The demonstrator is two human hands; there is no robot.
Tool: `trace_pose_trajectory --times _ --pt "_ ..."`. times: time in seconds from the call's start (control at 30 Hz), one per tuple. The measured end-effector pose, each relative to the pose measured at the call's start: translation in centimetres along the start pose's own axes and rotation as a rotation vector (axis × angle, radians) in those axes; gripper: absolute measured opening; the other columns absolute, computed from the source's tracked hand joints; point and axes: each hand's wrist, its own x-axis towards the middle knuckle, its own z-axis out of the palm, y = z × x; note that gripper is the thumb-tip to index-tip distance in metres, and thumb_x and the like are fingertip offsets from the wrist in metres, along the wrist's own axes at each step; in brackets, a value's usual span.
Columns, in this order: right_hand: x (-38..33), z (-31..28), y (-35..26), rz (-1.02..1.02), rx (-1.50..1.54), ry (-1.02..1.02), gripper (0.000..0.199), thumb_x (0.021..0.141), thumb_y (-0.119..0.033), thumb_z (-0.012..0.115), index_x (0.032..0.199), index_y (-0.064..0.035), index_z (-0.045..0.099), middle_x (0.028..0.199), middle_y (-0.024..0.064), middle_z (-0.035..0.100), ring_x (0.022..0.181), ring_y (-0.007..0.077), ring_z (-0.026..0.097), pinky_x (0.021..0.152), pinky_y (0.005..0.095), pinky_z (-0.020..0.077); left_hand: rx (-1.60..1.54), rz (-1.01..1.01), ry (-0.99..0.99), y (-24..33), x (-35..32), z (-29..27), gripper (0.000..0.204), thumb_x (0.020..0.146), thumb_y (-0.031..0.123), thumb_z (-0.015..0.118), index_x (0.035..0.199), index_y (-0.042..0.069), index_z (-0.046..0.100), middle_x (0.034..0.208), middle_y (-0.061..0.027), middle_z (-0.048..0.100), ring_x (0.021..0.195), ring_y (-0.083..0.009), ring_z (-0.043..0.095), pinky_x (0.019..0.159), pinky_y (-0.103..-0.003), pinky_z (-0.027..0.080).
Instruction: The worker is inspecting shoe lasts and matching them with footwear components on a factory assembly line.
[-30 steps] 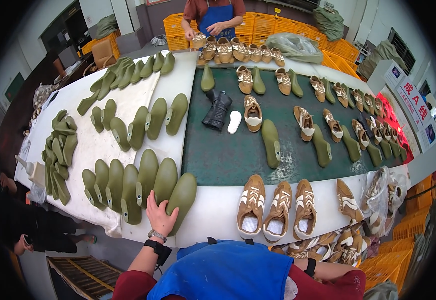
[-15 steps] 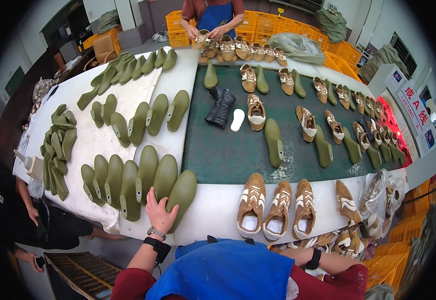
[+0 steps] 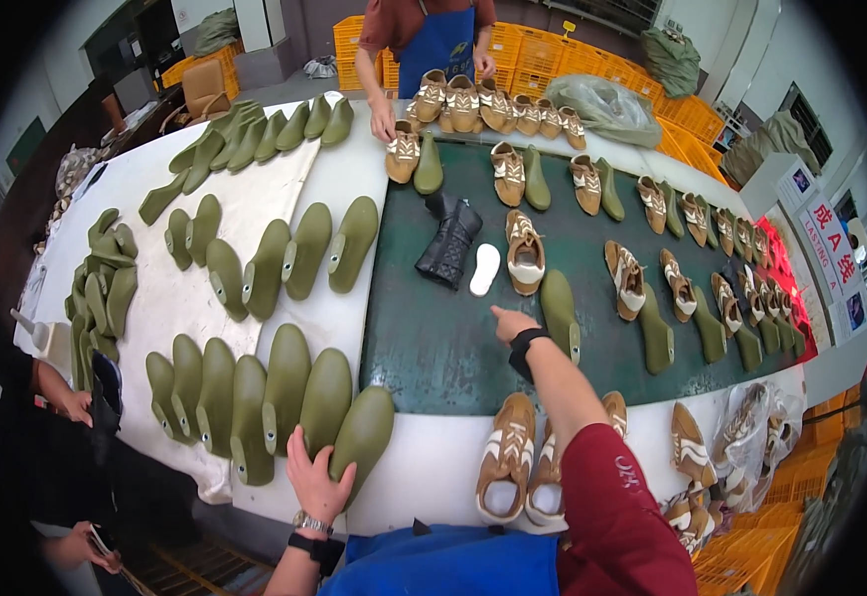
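My left hand [image 3: 316, 483] rests on the heel end of an olive-green shoe last [image 3: 362, 438], the rightmost of a row of lasts at the near edge of the white table [image 3: 433, 467]. My right hand [image 3: 509, 323] reaches out over the dark green belt [image 3: 433, 338] with the index finger extended and nothing in it. It is close to an olive last [image 3: 559, 308] and a brown and white sneaker [image 3: 525, 252]. A white insole [image 3: 485, 269] and a black boot upper [image 3: 448, 241] lie beyond it.
Brown sneakers [image 3: 506, 471] stand at the near edge under my right arm. More lasts and sneakers line the belt to the right. A person in a blue apron [image 3: 433, 40] handles sneakers at the far end. Another person's hands [image 3: 71, 402] are at the left. Yellow crates [image 3: 692, 114] stand behind.
My right arm has come up from the lower edge and stretched forward over the belt, finger pointing. My left hand has stayed on the last.
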Motion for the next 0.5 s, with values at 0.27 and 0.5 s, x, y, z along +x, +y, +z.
trace_pose_trajectory --times 0.27,0.5 --pt "4.7 1.8 -1.9 0.188 0.102 0.012 0.065 0.082 -0.009 0.041 0.144 -0.0226 0.026 0.116 0.0196 0.059 0.106 0.0326 0.058 0.09 0.0433 0.0447 -0.007 -0.029 -0.051 0.2 0.9 -0.3 0.042 0.059 0.021 0.077 0.093 0.003 0.06 0.14 -0.028 0.028 0.126 -0.0453 0.031 0.097 -0.051 0.031" --pt "-4.0 -2.1 -3.9 -0.305 0.033 0.056 0.05 0.08 -0.006 0.042 0.13 -0.0063 0.045 0.107 0.0213 0.062 0.099 0.0379 0.059 0.084 0.0458 0.047 0.001 0.048 0.038 -0.4 0.4 -0.5 0.039 0.06 0.024 0.077 0.089 0.003 0.062 0.138 -0.0273 0.031 0.124 -0.0447 0.034 0.096 -0.049 0.034"
